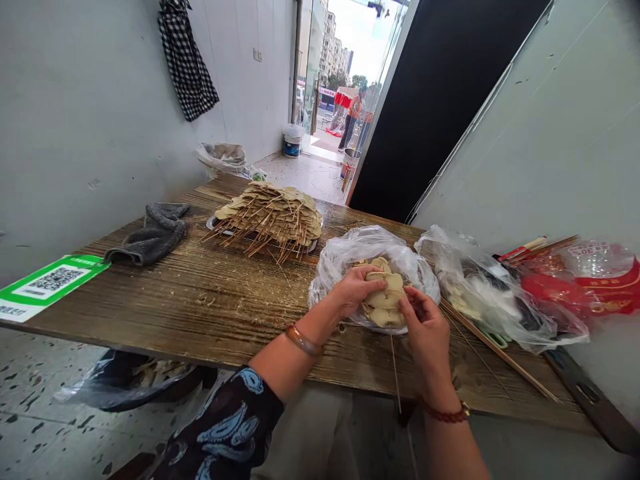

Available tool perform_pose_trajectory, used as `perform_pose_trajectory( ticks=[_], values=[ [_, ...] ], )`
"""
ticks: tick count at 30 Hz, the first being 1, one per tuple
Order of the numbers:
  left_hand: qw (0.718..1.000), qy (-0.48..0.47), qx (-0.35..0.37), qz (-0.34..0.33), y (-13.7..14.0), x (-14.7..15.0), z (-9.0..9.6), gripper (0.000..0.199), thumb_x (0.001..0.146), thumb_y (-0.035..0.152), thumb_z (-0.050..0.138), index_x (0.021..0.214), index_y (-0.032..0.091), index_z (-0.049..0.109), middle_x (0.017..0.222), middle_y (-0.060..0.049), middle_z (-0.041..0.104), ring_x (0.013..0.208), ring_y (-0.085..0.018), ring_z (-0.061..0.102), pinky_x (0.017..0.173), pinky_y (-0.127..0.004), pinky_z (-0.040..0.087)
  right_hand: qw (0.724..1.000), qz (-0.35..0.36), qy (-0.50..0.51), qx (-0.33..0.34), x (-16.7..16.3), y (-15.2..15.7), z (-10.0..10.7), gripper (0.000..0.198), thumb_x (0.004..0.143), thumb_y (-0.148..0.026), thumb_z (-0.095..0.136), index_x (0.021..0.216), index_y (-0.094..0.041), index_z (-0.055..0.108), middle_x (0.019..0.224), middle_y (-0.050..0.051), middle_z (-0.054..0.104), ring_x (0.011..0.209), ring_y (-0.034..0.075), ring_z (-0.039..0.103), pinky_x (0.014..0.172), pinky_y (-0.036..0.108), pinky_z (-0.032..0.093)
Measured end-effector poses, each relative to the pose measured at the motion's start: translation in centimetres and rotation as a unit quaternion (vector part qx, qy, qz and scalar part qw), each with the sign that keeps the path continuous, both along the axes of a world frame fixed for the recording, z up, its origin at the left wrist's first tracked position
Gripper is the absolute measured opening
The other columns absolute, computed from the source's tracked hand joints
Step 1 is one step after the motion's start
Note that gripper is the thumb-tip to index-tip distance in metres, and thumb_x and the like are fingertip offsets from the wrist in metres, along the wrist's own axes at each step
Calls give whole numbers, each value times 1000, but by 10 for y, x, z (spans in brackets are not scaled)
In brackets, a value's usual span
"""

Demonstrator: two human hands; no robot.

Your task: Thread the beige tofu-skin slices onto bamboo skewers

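Between my two hands is a skewer of pale flat slices (386, 300), its thin stick pointing down toward me past the table edge. My left hand (356, 288) grips the slices from the left, thumb on top. From the right, my right hand (425, 323) pinches the edge of the same slices. Right behind and under them, a clear plastic bag (345, 257) lies open with more loose slices in it. Farther back on the left, a metal tray (214, 223) bears a high pile of finished skewers (275, 213), sticks toward me.
On the wooden table (210, 300) lie a grey cloth (153, 233), a green QR-code card (53, 283), bare sticks (500, 350), plastic bags (480, 280) and a red package (590, 287). A lined bin (135, 387) stands below. Outside the doorway, a person (353, 117) stands.
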State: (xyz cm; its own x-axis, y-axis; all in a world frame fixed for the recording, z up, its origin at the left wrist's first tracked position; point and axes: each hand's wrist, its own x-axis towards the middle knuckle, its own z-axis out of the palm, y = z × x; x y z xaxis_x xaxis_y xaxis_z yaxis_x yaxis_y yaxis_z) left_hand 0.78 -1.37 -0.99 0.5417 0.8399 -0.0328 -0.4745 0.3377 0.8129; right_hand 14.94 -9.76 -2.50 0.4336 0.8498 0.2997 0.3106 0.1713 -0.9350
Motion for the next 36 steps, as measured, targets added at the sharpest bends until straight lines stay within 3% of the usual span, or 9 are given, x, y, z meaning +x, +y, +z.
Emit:
perform_pose_trajectory(
  ticks=[6,10,13,18,25,29,36],
  values=[
    [999,-41,-12,29,5,-3,-1,44,49,30,87,84,11,67,71,-2,66,61,-11,60,59,-22,47,998,-49,-22,-36,14,-26,-20,44,80,-51,61,107,-16,69,99,11,71,80,20,64,72,33,50],
    [996,-64,-28,48,9,-5,0,41,51,31,87,81,11,68,69,-1,66,57,-9,57,56,-21,45,995,26,-18,-94,12,-41,-27,40,83,-50,59,101,-16,71,86,9,71,72,19,63,67,30,50],
    [997,-67,-26,41,10,-6,2,40,54,36,86,80,11,69,67,-1,66,57,-10,58,57,-22,46,990,78,-28,-118,3,-45,-28,41,83,-49,60,104,-16,71,68,3,65,56,14,55,55,26,45],
    [999,-41,-7,-15,8,-12,8,47,59,48,82,83,10,70,71,-5,68,60,-12,61,60,-24,49,985,104,83,-107,-11,-46,-31,41,83,-50,62,105,-16,69,55,-4,52,43,8,39,43,21,33],
    [997,-59,-1,-43,11,-19,10,52,66,54,76,92,10,71,82,-11,72,72,-18,66,65,-25,51,960,113,241,-82,-24,-52,-27,32,78,-44,70,96,-17,71,52,-6,49,42,5,34,38,17,24],
    [993,-94,-15,-72,11,-18,8,53,65,54,76,93,10,71,86,-13,73,74,-19,67,67,-27,52,957,105,262,-73,-34,-50,-24,35,75,-46,73,94,-17,71,50,-6,48,41,4,33,37,16,24],
    [995,-94,-7,-21,6,-7,4,42,57,38,85,84,9,70,74,-7,71,61,-13,63,62,-25,51,976,84,182,-81,-39,-46,-34,35,80,-46,67,98,-16,69,54,-5,52,42,6,39,40,17,32]
  ],
)
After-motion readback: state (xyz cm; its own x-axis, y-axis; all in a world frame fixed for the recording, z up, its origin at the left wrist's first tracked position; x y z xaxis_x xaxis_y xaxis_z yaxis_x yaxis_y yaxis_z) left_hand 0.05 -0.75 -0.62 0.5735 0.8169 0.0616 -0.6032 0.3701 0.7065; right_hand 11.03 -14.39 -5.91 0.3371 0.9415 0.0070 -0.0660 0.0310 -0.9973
